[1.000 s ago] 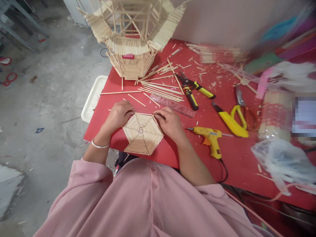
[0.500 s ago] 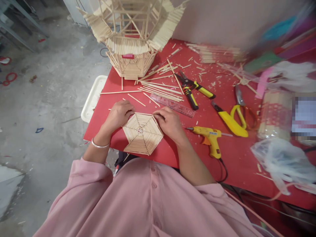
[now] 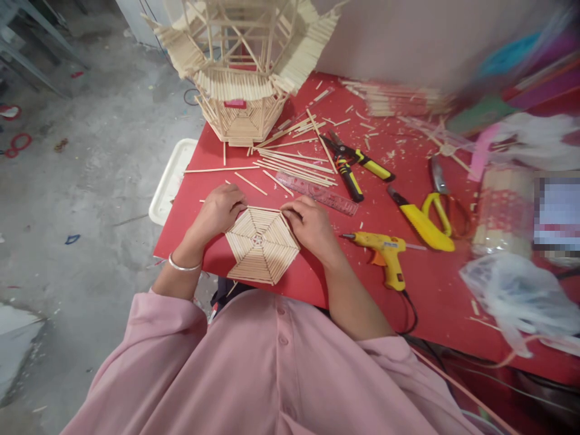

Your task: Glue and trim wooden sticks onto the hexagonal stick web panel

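Plainly, everything turned on the panel (image 3: 267,244), which lay between the two hands and just to the wearer's side of them, close to the near edge of the tabletop (image 3: 435,290). The panel was a roughly six-sided piece of sticks with a notch on its left, and no clear long axis could be made out; its far edge ran crosswise from one hand to the other. Neither hand was plainly nearer: the left hand (image 3: 222,208) was at the far left corner, the right hand (image 3: 312,223) at the far right one. On both, the fingers (image 3: 238,199) were curled in, drawn together with hardly any gap, and seemed to pinch the panel's corners, though the tips were partly hidden.

By count, there was one panel, one tower (image 3: 233,84) beyond the hands, one ruler (image 3: 321,193) just past the right hand, one glue gun (image 3: 389,244) to its right, and one pair of pliers (image 3: 351,178). Two bundles (image 3: 502,208) of sticks showed, one at the back, one at the right. Loose sticks (image 3: 294,166) overlapped too much to count; the yellow cutters (image 3: 423,226) looked like two, without certainty.
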`<state>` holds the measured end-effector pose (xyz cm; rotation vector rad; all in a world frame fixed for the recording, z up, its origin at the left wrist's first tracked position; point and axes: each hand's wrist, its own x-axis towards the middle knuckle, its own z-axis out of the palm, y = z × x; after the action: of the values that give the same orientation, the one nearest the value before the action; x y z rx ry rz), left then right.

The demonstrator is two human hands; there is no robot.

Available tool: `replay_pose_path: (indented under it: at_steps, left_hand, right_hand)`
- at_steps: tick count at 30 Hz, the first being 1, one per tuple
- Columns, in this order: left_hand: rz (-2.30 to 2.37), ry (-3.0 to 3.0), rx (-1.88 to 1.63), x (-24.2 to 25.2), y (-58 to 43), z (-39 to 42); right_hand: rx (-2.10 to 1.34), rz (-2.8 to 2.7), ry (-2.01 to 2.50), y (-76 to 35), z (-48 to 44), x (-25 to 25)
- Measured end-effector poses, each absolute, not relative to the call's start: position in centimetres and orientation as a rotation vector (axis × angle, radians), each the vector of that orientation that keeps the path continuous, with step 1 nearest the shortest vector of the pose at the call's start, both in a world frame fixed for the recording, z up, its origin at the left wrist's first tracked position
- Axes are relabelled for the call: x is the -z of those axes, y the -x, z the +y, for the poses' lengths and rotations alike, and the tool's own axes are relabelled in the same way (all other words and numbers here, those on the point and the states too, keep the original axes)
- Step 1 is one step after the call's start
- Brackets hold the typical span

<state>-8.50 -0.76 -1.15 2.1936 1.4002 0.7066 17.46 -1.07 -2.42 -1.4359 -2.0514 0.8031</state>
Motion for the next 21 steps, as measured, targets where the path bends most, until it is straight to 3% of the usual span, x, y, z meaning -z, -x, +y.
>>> replay_pose_path:
  at_steps: [7,13,21]
  left_hand:
    - [1.411,-2.220,-0.706,1.6,8.8,-0.6]
    - [1.467,-2.141,-0.890,1.4,9.4,-0.2]
    - [1.417,-1.985,-1.052,0.0,8.1,-0.1]
  right_hand:
    - [-0.826,-2.011,1.419,-17.2,-1.1,2.3]
    - [-0.772,-2.020,1.398,-19.7,-3.3,-1.0]
    - [-0.330,-1.941,2.000,-29.7,-0.7,-2.3]
